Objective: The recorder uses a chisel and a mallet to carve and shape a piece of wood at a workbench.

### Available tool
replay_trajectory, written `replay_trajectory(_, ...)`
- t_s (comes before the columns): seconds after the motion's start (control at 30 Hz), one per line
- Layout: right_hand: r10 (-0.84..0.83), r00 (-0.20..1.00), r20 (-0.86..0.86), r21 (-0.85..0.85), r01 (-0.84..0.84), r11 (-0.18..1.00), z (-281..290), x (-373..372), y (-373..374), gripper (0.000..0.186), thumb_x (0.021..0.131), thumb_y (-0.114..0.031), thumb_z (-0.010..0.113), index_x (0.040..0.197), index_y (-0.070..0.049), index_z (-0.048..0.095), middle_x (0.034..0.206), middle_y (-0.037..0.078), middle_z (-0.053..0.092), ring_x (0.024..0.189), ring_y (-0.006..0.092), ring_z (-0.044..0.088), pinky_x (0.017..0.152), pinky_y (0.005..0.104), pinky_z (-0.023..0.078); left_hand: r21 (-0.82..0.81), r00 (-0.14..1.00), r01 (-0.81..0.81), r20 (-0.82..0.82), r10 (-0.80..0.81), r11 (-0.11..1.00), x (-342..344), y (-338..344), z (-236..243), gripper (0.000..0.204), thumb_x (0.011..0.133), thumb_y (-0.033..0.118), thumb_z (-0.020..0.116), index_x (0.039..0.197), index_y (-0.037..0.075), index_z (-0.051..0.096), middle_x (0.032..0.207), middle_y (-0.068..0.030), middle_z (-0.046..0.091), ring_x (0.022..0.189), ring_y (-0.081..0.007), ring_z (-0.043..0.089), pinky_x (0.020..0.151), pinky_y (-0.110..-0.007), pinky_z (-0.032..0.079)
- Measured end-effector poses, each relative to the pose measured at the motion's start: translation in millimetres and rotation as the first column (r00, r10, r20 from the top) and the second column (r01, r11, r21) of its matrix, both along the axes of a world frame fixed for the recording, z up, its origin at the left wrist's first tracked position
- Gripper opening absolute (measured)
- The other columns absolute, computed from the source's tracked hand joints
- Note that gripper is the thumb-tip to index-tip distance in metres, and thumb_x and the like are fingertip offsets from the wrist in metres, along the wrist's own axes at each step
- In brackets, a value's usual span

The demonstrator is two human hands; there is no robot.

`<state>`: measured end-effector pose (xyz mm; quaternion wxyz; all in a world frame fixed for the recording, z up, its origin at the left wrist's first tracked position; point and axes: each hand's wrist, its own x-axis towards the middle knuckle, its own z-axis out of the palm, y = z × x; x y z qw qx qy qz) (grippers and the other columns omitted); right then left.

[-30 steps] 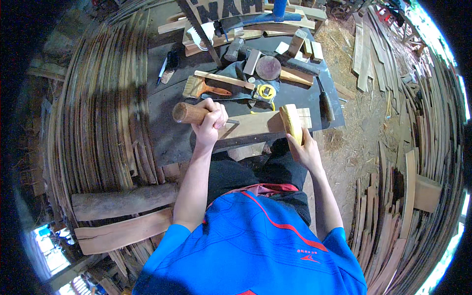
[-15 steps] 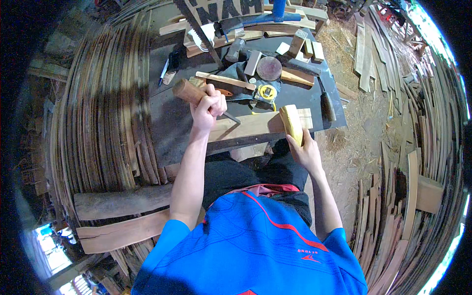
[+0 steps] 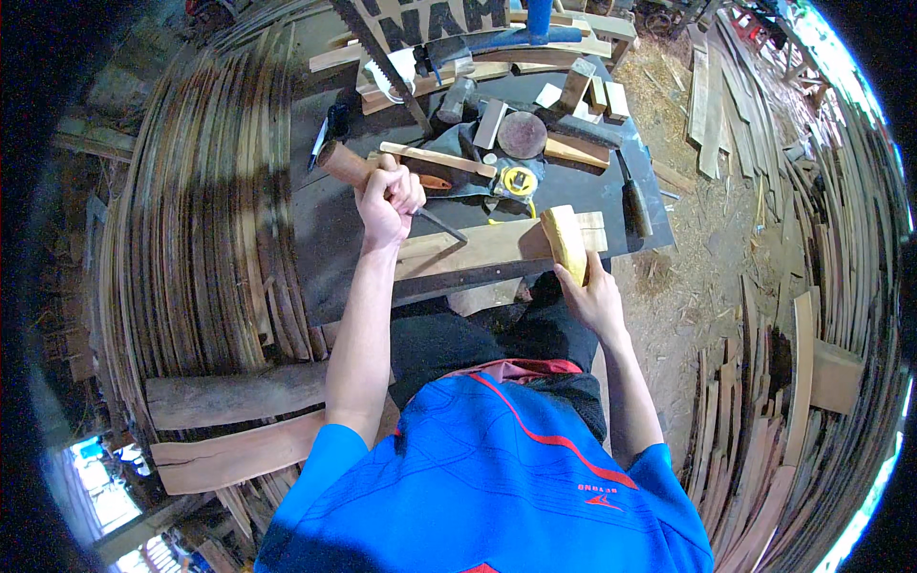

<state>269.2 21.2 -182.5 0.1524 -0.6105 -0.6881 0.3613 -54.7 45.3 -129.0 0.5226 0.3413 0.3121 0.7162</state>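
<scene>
My left hand point(image 3: 390, 204) is wrapped round a chisel point(image 3: 344, 164) with a thick wooden handle. The chisel leans well over to the left, and the tip of its thin metal blade meets the top of a pale wooden board point(image 3: 511, 244). That board lies along the near edge of the dark worktable point(image 3: 330, 272). At the board's right part, my right hand point(image 3: 597, 301) grips a yellowish wooden block point(image 3: 565, 243), rounded at its edges. The block is right of the chisel and apart from it; its lower end is within my fingers.
Beyond the board lie a yellow tape measure point(image 3: 517, 181), a wooden strip point(image 3: 437, 159), a round wooden disc point(image 3: 522, 136) and a hammer point(image 3: 573, 126). A handsaw point(image 3: 387, 69) rises at the back. Stacked planks point(image 3: 205, 210) stand left; more boards point(image 3: 745, 449) lie right.
My left hand and the chisel's handle have shifted slightly left and away from me, while the blade tip stays at about the same spot. My right hand and the block have barely moved.
</scene>
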Motion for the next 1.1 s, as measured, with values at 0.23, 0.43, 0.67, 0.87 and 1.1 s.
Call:
replay_trajectory(0.23, 0.005, 1.0, 0.01, 0.031, -0.005, 1.0, 2, 1, -1, 0.055, 0.086, -0.049, 0.061, 0.111, -0.001, 0.05, 0.093, 0.028, 0.065, 0.089, 0.0449, 0.063, 0.075, 0.0508, 0.051, 0.073, 0.994, 0.106, 0.029, -0.109, 0.992, 1, -5, 2, 0.029, 0.085, 0.01, 0.045, 0.06, 0.012, 0.032, 0.047, 0.0023, 0.028, 0.039, -0.0101, 0.025, 0.041, -0.027, 0.024)
replay_trajectory(0.43, 0.0, 1.0, 0.024, 0.023, -0.001, 1.0, 1, -1, -3, 0.057, 0.087, -0.049, 0.061, 0.115, -0.001, 0.049, 0.095, 0.027, 0.065, 0.09, 0.0445, 0.063, 0.075, 0.0507, 0.051, 0.039, 0.954, 0.287, -0.101, -0.282, 0.957, 10, 6, 6, 0.029, 0.084, 0.016, 0.046, 0.06, 0.012, 0.031, 0.046, 0.0034, 0.027, 0.039, -0.01, 0.024, 0.042, -0.028, 0.022)
replay_trajectory(0.67, -0.026, 0.998, 0.063, 0.063, 0.022, 0.998, 8, -6, 0, 0.059, 0.087, -0.049, 0.061, 0.12, -0.002, 0.048, 0.096, 0.027, 0.065, 0.09, 0.0445, 0.063, 0.075, 0.0502, 0.051, -0.029, 0.94, 0.341, 0.007, -0.341, 0.939, 11, 38, 13, 0.033, 0.086, 0.01, 0.051, 0.059, 0.012, 0.032, 0.047, 0.0039, 0.028, 0.038, -0.0088, 0.023, 0.04, -0.027, 0.02)
replay_trajectory(0.87, 0.013, 1.0, 0.017, 0.022, -0.014, 1.0, 2, -12, 2, 0.065, 0.086, -0.049, 0.062, 0.125, 0.001, 0.048, 0.1, 0.028, 0.064, 0.094, 0.0438, 0.061, 0.079, 0.0482, 0.049, -0.144, 0.975, 0.193, 0.141, -0.173, 0.971, -4, 26, 3, 0.027, 0.084, 0.014, 0.051, 0.064, 0.013, 0.034, 0.049, 0.0035, 0.028, 0.039, -0.0088, 0.025, 0.039, -0.027, 0.018)
replay_trajectory(1.1, 0.031, 0.998, 0.06, 0.039, -0.034, 0.999, -8, 9, -11, 0.06, 0.087, -0.046, 0.063, 0.126, -0.004, 0.046, 0.094, 0.028, 0.065, 0.088, 0.0462, 0.063, 0.072, 0.0522, 0.05, 0.046, 0.985, 0.12, 0.118, -0.125, 0.992, 30, -15, -9, 0.008, 0.085, 0.003, 0.057, 0.085, 0.006, 0.05, 0.057, 0.0014, 0.044, 0.046, -0.0091, 0.041, 0.044, -0.026, 0.033)
